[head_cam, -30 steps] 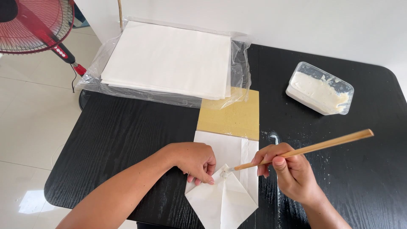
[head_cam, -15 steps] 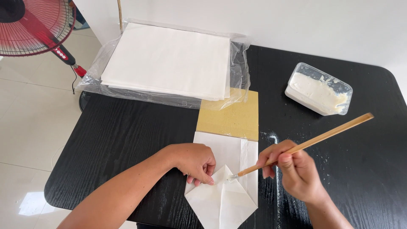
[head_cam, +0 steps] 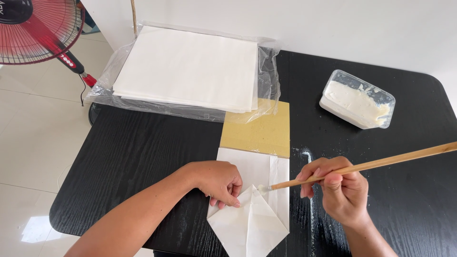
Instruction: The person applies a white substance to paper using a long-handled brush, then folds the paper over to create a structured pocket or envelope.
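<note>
While your left hand [head_cam: 220, 183] stays planted on the folded white paper [head_cam: 250, 209], fingers curled and pressed together on its left flap just as they were a second ago, the action is all on the other side. Start at the far left: the red fan [head_cam: 35, 31] sits off the table edge, and the stack of white sheets [head_cam: 188, 66] in its clear plastic wrap hasn't budged. Moving in, the folded paper lies at the near edge of the black table [head_cam: 143, 147], its top end overlapping the tan cardboard [head_cam: 257, 131]. Now the change: the tip of the wooden brush [head_cam: 362, 166] has slid left and down a touch over the last second and is now touching the paper right at the point of the fold, beside your left fingertips. Your right hand [head_cam: 340, 190] pinches the handle between thumb and bunched fingers. By the look of it, paste is going onto that flap. Far right, the clear tub of white paste [head_cam: 357, 99] waits, well apart.
</note>
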